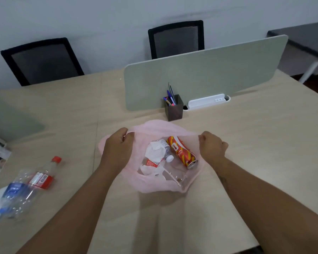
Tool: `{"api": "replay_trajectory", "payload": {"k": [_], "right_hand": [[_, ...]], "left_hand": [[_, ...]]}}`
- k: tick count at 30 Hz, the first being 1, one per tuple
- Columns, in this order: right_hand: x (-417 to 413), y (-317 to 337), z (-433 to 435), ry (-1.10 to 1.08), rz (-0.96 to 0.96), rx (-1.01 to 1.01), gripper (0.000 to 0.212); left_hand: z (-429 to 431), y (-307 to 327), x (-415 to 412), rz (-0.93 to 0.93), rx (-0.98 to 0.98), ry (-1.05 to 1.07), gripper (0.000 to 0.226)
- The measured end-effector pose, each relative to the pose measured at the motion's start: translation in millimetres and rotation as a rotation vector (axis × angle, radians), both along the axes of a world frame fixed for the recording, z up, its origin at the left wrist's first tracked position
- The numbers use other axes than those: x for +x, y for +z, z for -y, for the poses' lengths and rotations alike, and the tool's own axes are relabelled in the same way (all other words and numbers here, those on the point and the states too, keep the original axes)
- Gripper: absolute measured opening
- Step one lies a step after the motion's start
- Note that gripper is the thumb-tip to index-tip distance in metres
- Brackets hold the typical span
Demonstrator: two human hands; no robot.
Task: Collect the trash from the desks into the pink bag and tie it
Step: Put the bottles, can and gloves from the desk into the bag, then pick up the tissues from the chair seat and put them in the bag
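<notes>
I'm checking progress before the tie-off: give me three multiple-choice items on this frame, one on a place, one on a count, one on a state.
1. Where is the red and yellow can?
A. Inside the pink bag
B. Beside the pen holder
C. On a chair

2. How many plastic bottles lie on the desk outside the bag, at the left?
A. None
B. Two
C. Five

3. What state is the bag in?
A. Tied shut
B. Held open at its rim by the left hand and right hand
C. Lying flat, untouched

Answers: 1 A, the can shows through the open mouth. 2 B, a red-capped bottle and a blue-labelled bottle. 3 B, both hands grip the rim.
</notes>
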State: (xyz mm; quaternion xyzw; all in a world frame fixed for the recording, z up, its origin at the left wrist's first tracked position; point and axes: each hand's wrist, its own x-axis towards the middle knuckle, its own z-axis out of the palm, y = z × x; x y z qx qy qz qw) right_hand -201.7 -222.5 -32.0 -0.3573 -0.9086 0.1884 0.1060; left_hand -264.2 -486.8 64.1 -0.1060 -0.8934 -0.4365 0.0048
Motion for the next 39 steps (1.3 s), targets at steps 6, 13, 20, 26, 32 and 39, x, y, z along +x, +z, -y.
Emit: {"api": "replay_trajectory", "payload": {"k": [6, 13, 20, 26, 32, 39], "right_hand": [[15, 50, -8, -0.169, -0.334, -0.107, 0.019], [49, 103, -46, -0.213, -0.388, -0.046, 0.022], [90, 118, -95, -0.146, -0.304, -0.03, 0.021], [150, 82, -129, -0.015, -0.247, -0.369, 0.023], [226, 60, -109, 0.112, 0.081, -0.309, 0.074], [286, 65, -46, 0.201, 0.452, -0.325, 0.048]], "left_hand": [[6, 16, -8, -0.167, -0.108, -0.02, 0.031], [-28, 35, 3, -0.197, -0.036, -0.099, 0.028], [-87, 41, 46, -0.18, 0.021, -0.11, 0.03], [-130, 17, 95, -0.076, 0.056, -0.171, 0.03], [-156, -22, 144, -0.03, -0.05, -0.234, 0.017], [-158, -84, 169, -0.158, -0.484, -0.587, 0.038]]}}
